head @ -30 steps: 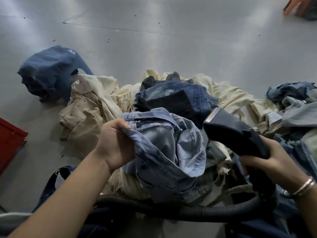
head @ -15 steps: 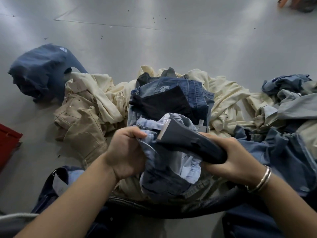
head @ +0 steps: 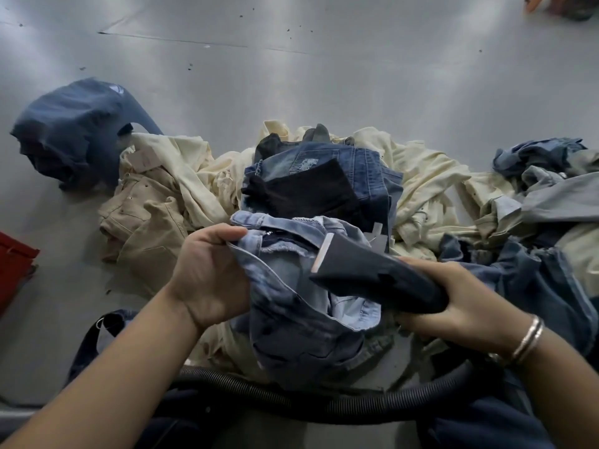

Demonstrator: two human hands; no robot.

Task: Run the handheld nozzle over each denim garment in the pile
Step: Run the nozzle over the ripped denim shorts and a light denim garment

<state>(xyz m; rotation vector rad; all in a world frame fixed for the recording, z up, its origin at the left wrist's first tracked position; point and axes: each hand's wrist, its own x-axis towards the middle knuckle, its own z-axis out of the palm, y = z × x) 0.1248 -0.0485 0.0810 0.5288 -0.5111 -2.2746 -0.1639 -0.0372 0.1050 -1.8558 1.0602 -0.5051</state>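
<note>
A light blue denim garment point(head: 291, 306) is bunched up in front of me. My left hand point(head: 210, 270) grips its upper left edge. My right hand point(head: 453, 303) holds the dark handheld nozzle point(head: 372, 273), whose flat mouth lies on the top of that garment. A black ribbed hose point(head: 291, 396) curves from the nozzle across the bottom of the view. Behind lies the pile: a darker folded blue denim piece point(head: 324, 179), cream garments point(head: 431, 183) and a tan one point(head: 146, 222).
The garments lie on a grey shiny surface point(head: 324, 76). A dark blue garment point(head: 74, 131) sits apart at the far left. More blue denim point(head: 534, 157) is heaped at the right. A red crate point(head: 13, 264) shows at the left edge.
The nozzle came down from the right onto the light blue garment, then slid a little to the right along its top. My left hand kept its grip on the garment.
</note>
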